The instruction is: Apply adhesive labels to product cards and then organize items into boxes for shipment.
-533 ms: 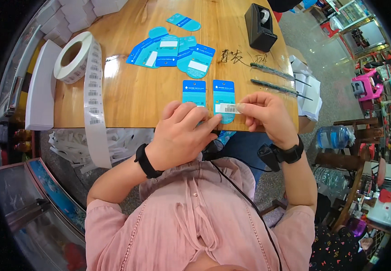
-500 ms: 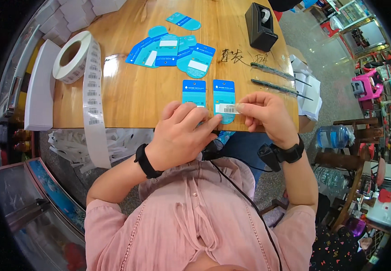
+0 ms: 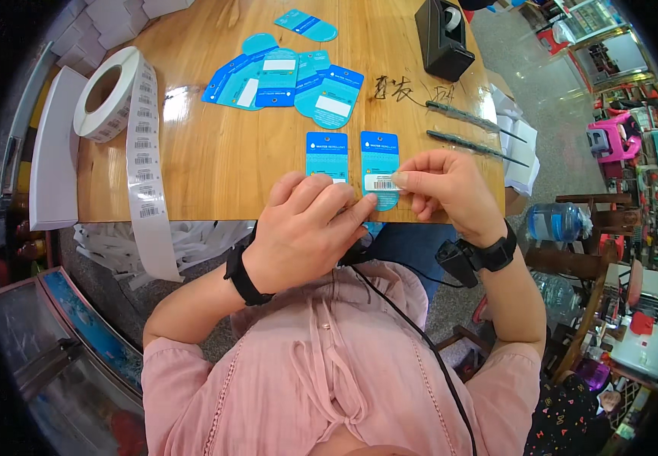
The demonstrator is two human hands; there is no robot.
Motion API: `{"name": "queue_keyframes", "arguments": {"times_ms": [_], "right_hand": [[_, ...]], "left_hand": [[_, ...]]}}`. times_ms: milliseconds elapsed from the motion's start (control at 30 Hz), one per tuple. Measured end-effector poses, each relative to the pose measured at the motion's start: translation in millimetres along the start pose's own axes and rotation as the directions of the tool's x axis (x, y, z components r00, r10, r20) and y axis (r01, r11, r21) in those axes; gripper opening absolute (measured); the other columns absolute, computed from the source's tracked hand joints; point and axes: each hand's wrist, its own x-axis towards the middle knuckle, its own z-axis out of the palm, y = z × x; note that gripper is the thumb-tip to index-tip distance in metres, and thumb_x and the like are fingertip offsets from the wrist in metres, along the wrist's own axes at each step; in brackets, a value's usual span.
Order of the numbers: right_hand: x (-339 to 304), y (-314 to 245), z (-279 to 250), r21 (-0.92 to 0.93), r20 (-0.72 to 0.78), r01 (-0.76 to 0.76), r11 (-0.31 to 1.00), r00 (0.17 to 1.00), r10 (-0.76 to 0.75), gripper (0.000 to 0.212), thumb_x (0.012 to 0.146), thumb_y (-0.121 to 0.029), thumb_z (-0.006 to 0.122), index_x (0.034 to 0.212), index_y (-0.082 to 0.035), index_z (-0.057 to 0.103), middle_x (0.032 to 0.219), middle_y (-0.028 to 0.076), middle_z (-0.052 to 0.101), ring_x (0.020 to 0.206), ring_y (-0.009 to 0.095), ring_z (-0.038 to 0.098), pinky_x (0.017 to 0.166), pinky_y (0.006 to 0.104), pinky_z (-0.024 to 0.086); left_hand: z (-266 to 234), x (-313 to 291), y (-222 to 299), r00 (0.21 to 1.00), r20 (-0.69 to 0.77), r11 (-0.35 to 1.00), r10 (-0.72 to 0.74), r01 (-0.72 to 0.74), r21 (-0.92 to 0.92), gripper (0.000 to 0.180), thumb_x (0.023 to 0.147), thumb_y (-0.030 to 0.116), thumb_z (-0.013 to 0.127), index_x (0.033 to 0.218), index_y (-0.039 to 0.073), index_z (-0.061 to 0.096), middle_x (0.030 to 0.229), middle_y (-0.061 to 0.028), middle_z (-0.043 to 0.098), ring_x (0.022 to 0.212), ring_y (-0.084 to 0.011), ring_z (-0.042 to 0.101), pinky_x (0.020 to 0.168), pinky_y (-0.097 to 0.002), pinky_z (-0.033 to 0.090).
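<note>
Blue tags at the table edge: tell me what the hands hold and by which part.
The right hand pinches a white barcode sticker by its right end, over the right blue tag. The left hand presses that tag's lower edge.

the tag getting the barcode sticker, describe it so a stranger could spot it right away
On the wooden table, look at its near edge, where both hands meet. Two blue tags lie side by side there; it is the right tag, pinched between the left hand and right hand. Only it has a white barcode sticker across it.

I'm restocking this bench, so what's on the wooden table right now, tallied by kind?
Blue hang tags by the hands: 2
Blue hang tags in the far heap: about 6, overlapping
Barcode label roll: 1
Black tape dispenser: 1
Thin dark rods: 2
Total: about 12
</note>
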Motion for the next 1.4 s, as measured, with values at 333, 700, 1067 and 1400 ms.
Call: {"name": "queue_keyframes", "arguments": {"times_ms": [333,700,1067,1400], "right_hand": [[-0.2,2.5,4.9,-0.024,-0.051,0.005,1.000,0.999,-0.006,0.021,0.095,-0.019,0.080,0.104,-0.001,0.075,0.079,0.000,0.071,0.059,0.004,0.063,0.050,0.0187,0.050],[-3.6,1.7,13.1,-0.064,-0.099,0.039,0.997,0.994,-0.045,0.021,0.094,-0.018,0.080,0.104,0.000,0.074,0.078,0.001,0.071,0.060,0.005,0.063,0.052,0.0200,0.050],[-4.6,18.0,21.0,-0.351,-0.157,0.292,0.890,0.918,-0.363,0.027,0.093,-0.017,0.081,0.111,0.002,0.073,0.075,0.003,0.071,0.058,0.011,0.065,0.053,0.0251,0.053],[-34.2,57.8,23.2,-0.811,0.293,0.584,0.040,0.464,-0.836,0.053,0.085,-0.013,0.085,0.135,-0.007,0.070,0.139,0.015,0.069,0.130,0.039,0.064,0.110,0.0478,0.053]], "left_hand": [[-0.1,0.0,-0.6,1.000,0.003,1.000,0.007,-0.007,0.011,0.043,0.079,0.026,0.082,0.120,0.016,0.076,0.105,0.0021,0.060,0.103,-0.0189,0.059,0.093,-0.0385,0.045],[-2.7,-0.6,0.2,0.999,0.036,1.000,-0.001,0.001,0.014,0.044,0.080,0.026,0.081,0.123,0.017,0.074,0.106,0.0017,0.059,0.106,-0.0192,0.058,0.098,-0.0396,0.044],[-5.3,2.8,0.6,0.996,0.082,0.999,0.038,-0.041,0.035,0.040,0.087,0.022,0.077,0.126,0.013,0.072,0.135,0.0002,0.065,0.118,-0.0222,0.059,0.106,-0.0428,0.043],[-12.1,4.3,5.9,0.997,0.075,1.000,0.018,-0.016,-0.023,0.047,0.086,0.023,0.079,0.130,0.012,0.069,0.137,-0.0008,0.066,0.119,-0.0246,0.060,0.107,-0.0444,0.043]]}}
